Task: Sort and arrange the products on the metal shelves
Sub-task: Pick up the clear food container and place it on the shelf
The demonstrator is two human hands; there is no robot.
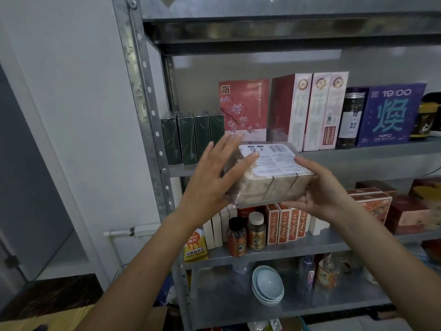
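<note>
Products fill the metal shelves in front of the person, and one of them, a clear-wrapped pack with a white printed label on top, is held up in the air just in front of the edge of the middle shelf. The right hand carries it: the thumb lies over the label's near corner and the fingers curl underneath, clenched around the pack's right end. The left hand is flat and spread, fingers released, its palm against the pack's left side and fingertips reaching toward the label, pressing rather than gripping.

Behind the pack, on that same shelf, four dark green boxes stand upright side by side at the left. Next to them stands a pink box with blossoms on it, then three tall red-and-white boxes, a dark jar, and a purple box marked 19:00.

On the shelf below, two small bottles stand near the front edge beside a yellow pouch, with a row of orange patterned boxes behind them. Lower still, a stack of pale blue bowls leans on its side.
</note>
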